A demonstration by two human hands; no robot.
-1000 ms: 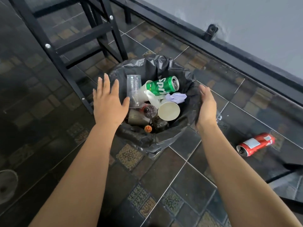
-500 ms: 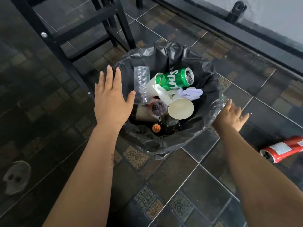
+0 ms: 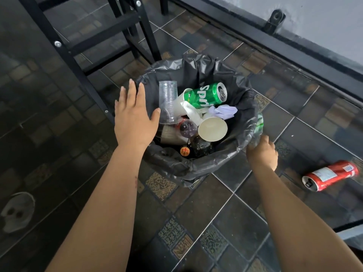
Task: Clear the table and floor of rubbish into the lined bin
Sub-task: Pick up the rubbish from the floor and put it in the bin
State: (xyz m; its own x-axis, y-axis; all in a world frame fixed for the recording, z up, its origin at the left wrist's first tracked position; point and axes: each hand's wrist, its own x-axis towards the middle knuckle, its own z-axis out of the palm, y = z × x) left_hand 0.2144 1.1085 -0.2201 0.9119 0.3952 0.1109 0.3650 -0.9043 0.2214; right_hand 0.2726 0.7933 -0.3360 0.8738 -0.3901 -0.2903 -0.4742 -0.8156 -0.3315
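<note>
The bin with its black liner (image 3: 170, 163) stands on the tiled floor, filled with a green soda can (image 3: 206, 95), stacked clear cups (image 3: 168, 103), a paper cup (image 3: 213, 129), crumpled tissue (image 3: 224, 111) and dark bottles (image 3: 188, 127). My left hand (image 3: 133, 118) lies flat with straight fingers over the bin's left rim. My right hand (image 3: 262, 152) is low beside the right rim, fingers curled round a crumpled clear plastic bottle (image 3: 258, 124) with a green label. A red can (image 3: 330, 175) lies on its side on the floor to the right.
A black metal frame (image 3: 78, 48) with legs stands behind and left of the bin. A dark rail (image 3: 275, 42) runs along the wall at the back right. A pale object (image 3: 17, 213) shows at the lower left. Open floor tiles lie in front of the bin.
My right hand dropped from the bin's right rim to its outer side and closed on the clear bottle. My left hand stayed over the left rim.
</note>
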